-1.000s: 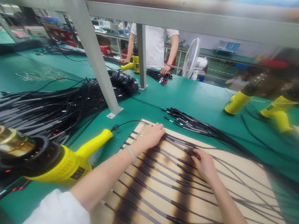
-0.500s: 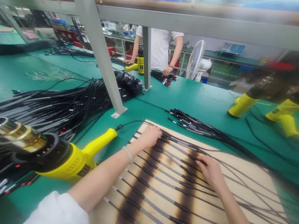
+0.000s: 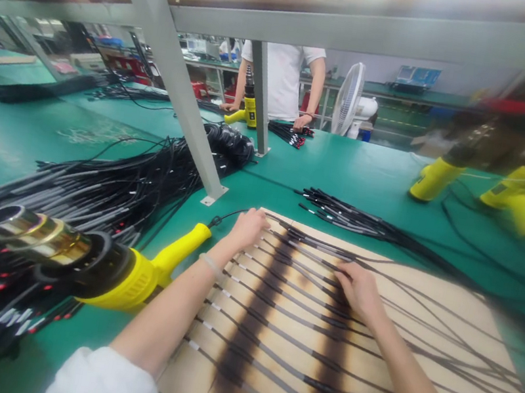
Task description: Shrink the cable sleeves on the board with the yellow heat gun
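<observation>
Several black cables (image 3: 289,341) lie side by side across a pale wooden board (image 3: 198,382) that has two dark scorched bands. My left hand (image 3: 252,227) is at the board's top left corner, its fingers closed on the end of an upper cable. Further right, my right hand (image 3: 356,286) pinches a cable near the right scorched band, thumb and forefinger together. A yellow heat gun (image 3: 130,278) with a metal nozzle lies to the left of my left forearm.
A large bundle of black cables (image 3: 110,179) covers the left of the green table (image 3: 361,166). A grey post (image 3: 176,76) stands ahead. Another cable bundle (image 3: 353,216) lies behind the board. More yellow heat guns (image 3: 437,179) are at right. A person (image 3: 283,83) stands across the table.
My left hand has moved left toward the cable ends at the board's corner. My right hand has shifted slightly left along the cables. The whole view has shifted a little.
</observation>
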`<move>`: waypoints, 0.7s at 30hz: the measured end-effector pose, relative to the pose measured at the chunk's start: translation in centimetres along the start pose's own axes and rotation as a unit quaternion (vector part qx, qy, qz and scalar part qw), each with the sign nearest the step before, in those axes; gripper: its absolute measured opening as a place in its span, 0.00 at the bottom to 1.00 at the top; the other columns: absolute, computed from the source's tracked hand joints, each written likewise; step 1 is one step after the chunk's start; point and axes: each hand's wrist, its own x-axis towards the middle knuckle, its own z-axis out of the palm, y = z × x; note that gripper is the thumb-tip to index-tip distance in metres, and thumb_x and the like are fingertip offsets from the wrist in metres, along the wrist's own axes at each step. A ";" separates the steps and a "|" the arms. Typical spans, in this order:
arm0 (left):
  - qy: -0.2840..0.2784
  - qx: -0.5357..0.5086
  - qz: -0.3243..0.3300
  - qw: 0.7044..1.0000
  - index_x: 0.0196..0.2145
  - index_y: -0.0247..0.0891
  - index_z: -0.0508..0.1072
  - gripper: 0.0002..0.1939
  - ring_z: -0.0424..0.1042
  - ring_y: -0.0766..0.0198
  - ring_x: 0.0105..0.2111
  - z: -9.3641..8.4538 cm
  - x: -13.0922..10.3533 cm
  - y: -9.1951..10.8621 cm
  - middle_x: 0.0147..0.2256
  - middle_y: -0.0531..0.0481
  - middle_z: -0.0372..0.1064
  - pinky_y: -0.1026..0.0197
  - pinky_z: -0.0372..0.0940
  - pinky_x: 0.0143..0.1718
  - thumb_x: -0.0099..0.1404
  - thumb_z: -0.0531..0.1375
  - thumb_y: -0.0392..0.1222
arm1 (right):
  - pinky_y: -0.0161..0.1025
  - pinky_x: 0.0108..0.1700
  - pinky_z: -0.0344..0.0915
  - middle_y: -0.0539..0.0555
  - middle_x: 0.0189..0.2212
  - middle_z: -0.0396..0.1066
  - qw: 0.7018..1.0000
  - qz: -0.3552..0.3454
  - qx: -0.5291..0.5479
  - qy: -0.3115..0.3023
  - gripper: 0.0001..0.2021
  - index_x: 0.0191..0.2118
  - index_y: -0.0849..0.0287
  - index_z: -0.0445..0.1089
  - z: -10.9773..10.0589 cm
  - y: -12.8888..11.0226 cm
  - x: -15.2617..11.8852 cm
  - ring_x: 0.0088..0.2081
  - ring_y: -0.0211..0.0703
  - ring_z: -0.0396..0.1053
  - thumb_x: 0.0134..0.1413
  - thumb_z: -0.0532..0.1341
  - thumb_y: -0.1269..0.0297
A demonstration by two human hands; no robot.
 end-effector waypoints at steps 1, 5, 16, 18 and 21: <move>-0.001 -0.002 -0.005 1.000 0.34 0.41 0.75 0.15 0.57 0.59 0.39 0.1 0.0 -0.4 0.37 0.45 0.61 0.59 0.54 0.36 0.57 0.50 0.31 | 0.38 0.43 0.62 0.53 0.35 0.69 1.000 -0.003 -0.001 -0.001 0.11 0.36 0.61 0.69 0.2 -0.3 0.2 0.38 0.41 0.66 0.54 0.52 0.65; -0.004 -0.017 -0.007 1.000 0.37 0.42 0.76 0.19 0.58 0.61 0.37 0.8 0.2 -1.4 0.35 0.46 0.60 0.59 0.54 0.41 0.56 0.49 0.28 | 0.38 0.42 0.62 0.54 0.34 0.69 1.000 -0.004 -0.010 0.002 0.10 0.37 0.62 0.69 0.7 -0.9 0.7 0.38 0.41 0.66 0.54 0.52 0.66; -0.012 -0.047 -0.036 0.998 0.39 0.40 0.76 0.22 0.60 0.62 0.38 0.5 0.4 -1.2 0.36 0.46 0.61 0.59 0.56 0.45 0.52 0.50 0.26 | 0.36 0.41 0.62 0.56 0.33 0.68 0.999 -0.016 -0.030 0.009 0.12 0.36 0.63 0.69 0.9 -1.2 0.7 0.36 0.40 0.66 0.54 0.50 0.67; -0.018 -0.046 -0.039 0.998 0.40 0.40 0.75 0.21 0.61 0.62 0.38 0.5 0.5 -1.3 0.37 0.45 0.61 0.59 0.57 0.44 0.53 0.50 0.27 | 0.37 0.42 0.62 0.56 0.34 0.68 0.999 -0.020 -0.030 0.007 0.12 0.37 0.63 0.69 1.0 -1.2 0.8 0.36 0.40 0.66 0.55 0.49 0.66; -0.026 -0.044 -0.046 0.998 0.41 0.39 0.75 0.22 0.62 0.62 0.38 0.6 0.7 -1.5 0.37 0.44 0.62 0.60 0.58 0.43 0.54 0.50 0.26 | 0.37 0.43 0.62 0.56 0.34 0.68 0.999 -0.020 -0.029 0.004 0.13 0.37 0.63 0.69 1.1 -1.3 0.9 0.37 0.40 0.66 0.55 0.49 0.66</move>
